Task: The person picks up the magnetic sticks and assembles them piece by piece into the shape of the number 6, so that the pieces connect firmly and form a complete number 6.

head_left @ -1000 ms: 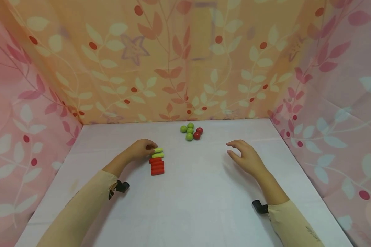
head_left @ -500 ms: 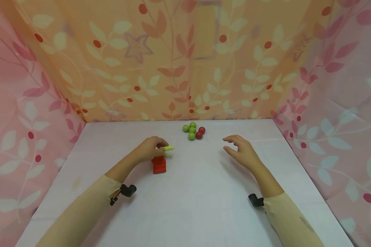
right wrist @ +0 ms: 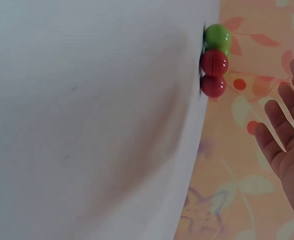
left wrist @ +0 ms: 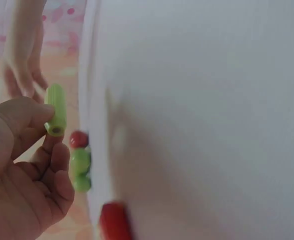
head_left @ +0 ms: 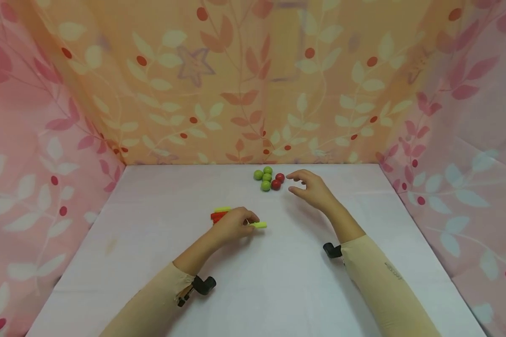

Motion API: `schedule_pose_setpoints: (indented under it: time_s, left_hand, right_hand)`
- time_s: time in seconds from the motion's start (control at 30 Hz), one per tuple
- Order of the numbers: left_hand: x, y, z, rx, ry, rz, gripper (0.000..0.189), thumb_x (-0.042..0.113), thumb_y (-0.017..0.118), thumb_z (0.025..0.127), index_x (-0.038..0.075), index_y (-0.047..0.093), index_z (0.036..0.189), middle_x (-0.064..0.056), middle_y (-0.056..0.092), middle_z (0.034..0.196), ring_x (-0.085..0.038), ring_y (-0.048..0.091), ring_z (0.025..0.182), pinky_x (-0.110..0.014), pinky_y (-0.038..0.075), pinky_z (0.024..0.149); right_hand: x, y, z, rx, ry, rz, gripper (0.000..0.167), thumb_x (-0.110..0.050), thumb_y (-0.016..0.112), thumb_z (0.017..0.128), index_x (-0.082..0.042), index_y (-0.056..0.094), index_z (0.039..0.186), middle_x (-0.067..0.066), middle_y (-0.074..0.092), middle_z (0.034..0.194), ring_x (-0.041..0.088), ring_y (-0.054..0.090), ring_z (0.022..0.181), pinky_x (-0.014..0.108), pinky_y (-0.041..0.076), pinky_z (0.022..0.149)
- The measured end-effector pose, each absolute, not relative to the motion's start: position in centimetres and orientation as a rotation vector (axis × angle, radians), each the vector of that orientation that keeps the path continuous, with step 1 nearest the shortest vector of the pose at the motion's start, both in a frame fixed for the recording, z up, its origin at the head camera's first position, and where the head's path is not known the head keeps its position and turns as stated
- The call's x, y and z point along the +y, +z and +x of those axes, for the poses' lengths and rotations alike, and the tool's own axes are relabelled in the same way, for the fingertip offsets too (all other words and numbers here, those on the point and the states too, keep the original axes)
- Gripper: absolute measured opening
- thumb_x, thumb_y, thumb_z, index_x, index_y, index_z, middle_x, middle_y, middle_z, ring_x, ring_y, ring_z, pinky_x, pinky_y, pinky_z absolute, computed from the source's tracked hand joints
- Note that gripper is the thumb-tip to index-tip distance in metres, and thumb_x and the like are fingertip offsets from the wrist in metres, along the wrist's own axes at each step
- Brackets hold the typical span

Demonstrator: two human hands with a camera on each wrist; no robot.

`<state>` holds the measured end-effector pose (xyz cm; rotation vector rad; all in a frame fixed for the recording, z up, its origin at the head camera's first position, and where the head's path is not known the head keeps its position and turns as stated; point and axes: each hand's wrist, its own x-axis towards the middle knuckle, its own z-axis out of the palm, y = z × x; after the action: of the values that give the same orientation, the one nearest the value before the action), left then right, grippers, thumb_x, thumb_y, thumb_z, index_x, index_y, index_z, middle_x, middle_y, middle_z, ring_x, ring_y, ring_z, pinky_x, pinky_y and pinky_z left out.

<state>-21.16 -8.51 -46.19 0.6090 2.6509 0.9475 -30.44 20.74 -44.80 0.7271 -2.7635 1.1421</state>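
Note:
My left hand [head_left: 232,225] pinches a lime-green ribbed stick [left wrist: 57,111] between thumb and fingertips, above the white table. The left wrist view shows a small hole in the stick's near end. Behind that hand lie another lime-green stick [head_left: 222,209] and red sticks [head_left: 217,216], mostly covered by the hand in the head view. My right hand [head_left: 314,189] hovers with fingers parted and nothing in it, just right of two red balls [head_left: 276,185]. In the right wrist view its fingers [right wrist: 272,110] are extended. Several green balls [head_left: 266,178] touch one another beside the red ones.
Floral cloth [head_left: 244,93] walls the back and both sides of the white tabletop [head_left: 278,281]. The ball cluster sits near the back edge. A small black device [head_left: 204,284] is on the left wrist, another black device [head_left: 332,250] on the right.
My left hand has picked the lime-green stick off the group and carried it right and nearer me. The right hand has moved forward and left towards the balls. The head view has shifted slightly.

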Motion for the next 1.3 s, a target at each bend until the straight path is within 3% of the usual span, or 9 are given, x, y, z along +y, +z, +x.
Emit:
schedule_pose_setpoints:
  time_s: [0.3,0.6,1.0,1.3]
  left_hand:
    - [-7.5,-49.0,-19.7,2.607,1.031,0.59,0.02,0.013,0.072,0.094,0.014,0.076,0.113,0.005,0.067,0.103,-0.012,0.059,0.091,-0.028,0.053,0.083]
    - [-6.8,-49.9,-19.4,2.556,1.084,0.529,0.017,0.018,0.072,0.095,0.018,0.075,0.112,0.009,0.066,0.101,-0.011,0.059,0.093,-0.03,0.052,0.085]
    - [-6.3,-50.1,-19.1,2.568,1.109,0.49,0.017,0.018,0.073,0.095,0.02,0.076,0.111,0.009,0.066,0.102,-0.011,0.059,0.094,-0.031,0.052,0.086]
    - [-6.6,-50.3,-19.0,2.58,1.117,0.474,0.02,0.02,0.073,0.095,0.02,0.075,0.115,0.008,0.067,0.107,-0.012,0.058,0.097,-0.032,0.052,0.088]
  right_hand:
    - [19.0,-46.0,-33.9,-2.86,1.232,0.696,0.038,-0.014,0.071,0.096,-0.011,0.067,0.133,0.013,0.064,0.135,0.032,0.056,0.123,0.054,0.045,0.104]
    - [17.9,-47.6,-36.0,-2.962,1.207,0.66,0.039,-0.011,0.072,0.094,-0.01,0.067,0.133,0.01,0.065,0.133,0.032,0.057,0.123,0.05,0.047,0.104]
    - [17.0,-48.9,-36.5,-2.972,1.206,0.649,0.039,-0.008,0.072,0.093,-0.012,0.068,0.132,0.01,0.068,0.124,0.027,0.06,0.113,0.046,0.045,0.104]
    - [16.4,-48.9,-36.0,-2.97,1.088,0.692,0.04,-0.003,0.072,0.091,-0.007,0.068,0.131,0.016,0.063,0.136,0.032,0.057,0.129,0.048,0.041,0.114]
